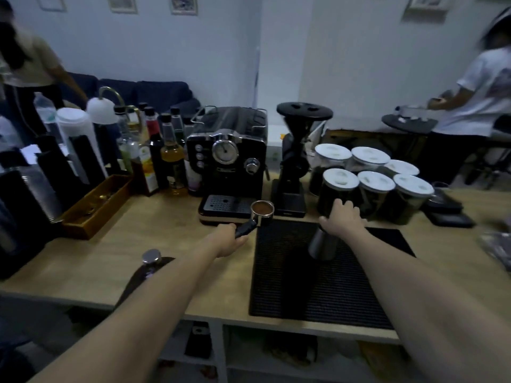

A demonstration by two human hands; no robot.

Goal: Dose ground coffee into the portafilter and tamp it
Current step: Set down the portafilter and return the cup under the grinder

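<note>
The left hand has its grip closed round the black handle of the portafilter, holding the basket up in front of the espresso machine and beside the grinder. The basket already carries brown ground coffee, which looks loose and not yet pressed, so dosing seems done and tamping is the step ahead. The right hand reaches over the black ribbed mat with a dark metal cup under it; the fingers are spread near the white-lidded jars, and whether the palm holds the cup cannot be told. The tamper stands on its dark pad near the front edge of the wooden surface, well apart from both hands. The next move likely calls for freeing the right hand, resting the portafilter level on the mat, and fetching the tamper to press straight down.
</note>
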